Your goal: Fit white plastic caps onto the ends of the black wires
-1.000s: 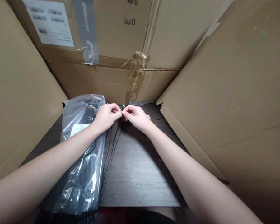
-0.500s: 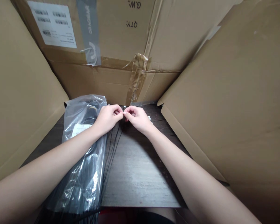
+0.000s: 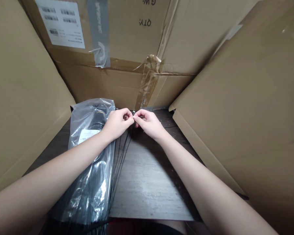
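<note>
My left hand (image 3: 119,123) and my right hand (image 3: 147,121) meet fingertip to fingertip near the back of the dark wooden table (image 3: 149,182). Each is closed in a pinch, thumb against forefinger. Whatever sits between the fingertips is too small to make out. Several thin black cords (image 3: 122,153) run from beneath my hands toward the table's front edge. Under my left forearm lies a clear plastic bag (image 3: 88,182) filled with long black strands, with a white label (image 3: 87,134) partly covered by my arm.
A large cardboard box (image 3: 127,83) with brown tape and a barcode sheet (image 3: 63,24) stands behind my hands. Cardboard panels flank the table on the left (image 3: 22,98) and right (image 3: 247,107). Small whitish bits lie just past my right hand.
The whole view has shifted slightly, so everything appears a little farther right. Both hands keep their fingertips pinched together, with barely any change in pose.
</note>
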Demonstrator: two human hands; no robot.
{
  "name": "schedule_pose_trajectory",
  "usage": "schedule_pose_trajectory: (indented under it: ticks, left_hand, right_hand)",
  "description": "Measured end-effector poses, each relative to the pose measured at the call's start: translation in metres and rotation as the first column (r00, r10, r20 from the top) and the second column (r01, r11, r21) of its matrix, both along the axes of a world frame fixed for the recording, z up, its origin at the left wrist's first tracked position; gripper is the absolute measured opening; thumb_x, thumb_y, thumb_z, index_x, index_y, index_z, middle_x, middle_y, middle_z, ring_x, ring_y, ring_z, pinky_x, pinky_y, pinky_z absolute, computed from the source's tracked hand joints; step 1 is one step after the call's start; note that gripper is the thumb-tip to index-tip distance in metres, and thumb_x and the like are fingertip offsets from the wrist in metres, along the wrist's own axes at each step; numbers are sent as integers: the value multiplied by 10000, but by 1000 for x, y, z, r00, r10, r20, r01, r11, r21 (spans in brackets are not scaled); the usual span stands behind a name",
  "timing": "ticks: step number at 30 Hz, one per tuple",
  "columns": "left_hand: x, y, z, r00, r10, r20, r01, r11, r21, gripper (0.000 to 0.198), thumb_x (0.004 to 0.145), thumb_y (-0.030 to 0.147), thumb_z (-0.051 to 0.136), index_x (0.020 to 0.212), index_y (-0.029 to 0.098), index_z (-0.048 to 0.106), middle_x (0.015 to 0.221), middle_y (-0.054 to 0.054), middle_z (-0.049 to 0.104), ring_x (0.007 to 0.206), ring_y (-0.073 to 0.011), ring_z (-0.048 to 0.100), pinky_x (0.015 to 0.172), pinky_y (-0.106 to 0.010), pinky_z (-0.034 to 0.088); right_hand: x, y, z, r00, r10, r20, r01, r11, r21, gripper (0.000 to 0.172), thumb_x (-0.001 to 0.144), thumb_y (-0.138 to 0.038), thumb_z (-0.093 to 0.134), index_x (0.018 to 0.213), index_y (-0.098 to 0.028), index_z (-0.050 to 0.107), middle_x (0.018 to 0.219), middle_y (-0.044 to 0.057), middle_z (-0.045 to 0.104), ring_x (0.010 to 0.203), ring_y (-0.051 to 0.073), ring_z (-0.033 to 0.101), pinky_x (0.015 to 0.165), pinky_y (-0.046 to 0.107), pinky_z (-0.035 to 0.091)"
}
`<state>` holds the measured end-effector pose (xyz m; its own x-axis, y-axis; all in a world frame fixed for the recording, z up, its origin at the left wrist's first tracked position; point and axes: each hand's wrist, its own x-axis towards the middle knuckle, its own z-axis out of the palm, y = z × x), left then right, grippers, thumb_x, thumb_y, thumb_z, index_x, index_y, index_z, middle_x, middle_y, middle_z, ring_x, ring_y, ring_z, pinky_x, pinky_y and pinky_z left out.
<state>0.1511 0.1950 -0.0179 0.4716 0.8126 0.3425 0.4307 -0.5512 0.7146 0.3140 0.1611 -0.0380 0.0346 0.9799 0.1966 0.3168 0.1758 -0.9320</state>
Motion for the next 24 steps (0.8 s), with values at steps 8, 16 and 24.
schedule_pose_trajectory:
  ticks: [8,16,24]
  left_hand:
    - [0,-4,4,999,42,3,-42,999,5,123,758,246,591,696,179,673,684,-4,709,634,-155,591,685,-280,445]
    - [0,0,1,999,32,16,-32,999,2,104,743,243,598,678,177,644,664,5,684,624,-148,570,656,-272,424]
    - [0,1,-1,999,39,15,-39,999,18,137,794,257,587,742,169,678,705,3,691,660,-146,595,674,-269,422]
  right_hand:
    - [-1,-1,1,1000,-2,17,2,1000,15,188,821,-387,616,780,-216,551,639,-19,580,568,139,559,584,278,463]
    - [-2,-2,-1,995,-11,97,6,999,53,134,834,-332,599,784,-214,558,653,-7,589,584,150,580,591,281,449]
    - [-2,-2,1,992,-63,110,54,995,82,151,821,-365,583,783,-223,551,683,1,595,588,160,596,574,288,449]
